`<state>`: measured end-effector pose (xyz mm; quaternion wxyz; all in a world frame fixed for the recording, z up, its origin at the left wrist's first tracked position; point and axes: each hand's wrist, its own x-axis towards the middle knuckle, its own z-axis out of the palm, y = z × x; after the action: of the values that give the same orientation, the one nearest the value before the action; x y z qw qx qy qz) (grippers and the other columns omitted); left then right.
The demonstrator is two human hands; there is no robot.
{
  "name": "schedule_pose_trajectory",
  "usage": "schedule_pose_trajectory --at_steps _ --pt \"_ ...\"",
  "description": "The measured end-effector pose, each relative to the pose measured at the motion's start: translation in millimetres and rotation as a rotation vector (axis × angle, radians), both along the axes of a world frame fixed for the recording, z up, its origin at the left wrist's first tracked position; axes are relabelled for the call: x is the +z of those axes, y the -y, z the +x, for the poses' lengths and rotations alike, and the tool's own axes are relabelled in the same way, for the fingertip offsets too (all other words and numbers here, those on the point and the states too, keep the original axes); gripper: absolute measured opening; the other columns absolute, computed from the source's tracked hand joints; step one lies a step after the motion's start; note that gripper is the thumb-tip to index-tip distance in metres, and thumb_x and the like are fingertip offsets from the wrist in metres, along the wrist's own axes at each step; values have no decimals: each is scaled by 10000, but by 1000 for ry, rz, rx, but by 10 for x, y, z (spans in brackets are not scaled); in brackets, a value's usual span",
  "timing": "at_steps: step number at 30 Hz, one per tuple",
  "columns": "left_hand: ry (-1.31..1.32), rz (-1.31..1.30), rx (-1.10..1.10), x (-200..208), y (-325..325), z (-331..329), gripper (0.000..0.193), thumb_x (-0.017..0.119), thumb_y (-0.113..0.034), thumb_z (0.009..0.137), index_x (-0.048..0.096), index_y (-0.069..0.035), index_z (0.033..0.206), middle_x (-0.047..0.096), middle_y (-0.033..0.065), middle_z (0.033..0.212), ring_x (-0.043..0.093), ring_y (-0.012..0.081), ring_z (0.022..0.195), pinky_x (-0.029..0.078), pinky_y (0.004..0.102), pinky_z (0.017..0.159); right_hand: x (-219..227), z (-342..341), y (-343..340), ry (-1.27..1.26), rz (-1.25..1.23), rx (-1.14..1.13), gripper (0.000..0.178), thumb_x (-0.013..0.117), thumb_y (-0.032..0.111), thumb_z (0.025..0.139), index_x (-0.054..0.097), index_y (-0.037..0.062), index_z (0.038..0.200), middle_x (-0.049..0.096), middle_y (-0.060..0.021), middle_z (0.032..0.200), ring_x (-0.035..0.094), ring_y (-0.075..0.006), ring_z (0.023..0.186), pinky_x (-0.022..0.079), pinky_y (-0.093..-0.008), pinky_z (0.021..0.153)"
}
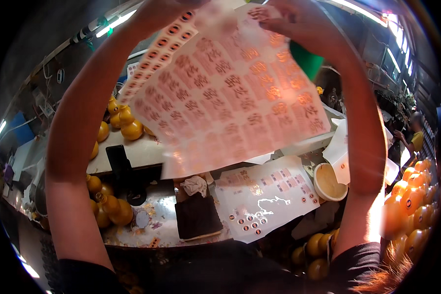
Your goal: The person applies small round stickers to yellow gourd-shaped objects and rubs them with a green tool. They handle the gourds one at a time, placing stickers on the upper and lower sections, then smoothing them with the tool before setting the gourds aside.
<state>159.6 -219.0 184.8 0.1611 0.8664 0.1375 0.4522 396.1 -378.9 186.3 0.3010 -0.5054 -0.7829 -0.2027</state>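
Raised before me is a large, thin sheet of printed decals (pixel 220 108), with rows of dark characters and some shiny gold ones. Its upper right corner is pinched by my right hand (pixel 301 22). My left hand (pixel 174 6), cut off by the top edge, grips a narrower sheet of round red-and-black stickers (pixel 157 56) that overlaps the decal sheet's left side. Blur and the frame's edge hide some of the left fingers. Below, a partly used decal sheet (pixel 274 188) lies on the worktable, with round stickers near its front corner.
Yellow gourds stand on the back ledge (pixel 132 128), at the table's left (pixel 115 209) and in a pile at right (pixel 411 196). A dark pad (pixel 197 216), crumpled cloth (pixel 194 186), cream bowl (pixel 328 181) and phone on a stand (pixel 118 159) are nearby. Another person (pixel 416 137) is far right.
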Motion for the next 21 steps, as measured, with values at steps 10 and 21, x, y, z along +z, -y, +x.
schedule_pose_trajectory --at_steps 10,21 --pt "-210 126 79 -196 526 37 370 698 -239 859 626 -21 1149 666 0 920 577 37 846 480 251 775 -138 -87 -174 -86 277 167 307 718 264 759 658 23 939 659 -158 747 646 -338 716 489 -399 669" --pt "-62 506 -16 -152 58 45 754 718 -412 824 390 -63 1406 493 168 1348 551 181 1120 439 330 981 -144 954 -427 -288 -115 -79 160 717 213 746 711 53 751 627 -27 600 572 -124 543 459 -305 550"
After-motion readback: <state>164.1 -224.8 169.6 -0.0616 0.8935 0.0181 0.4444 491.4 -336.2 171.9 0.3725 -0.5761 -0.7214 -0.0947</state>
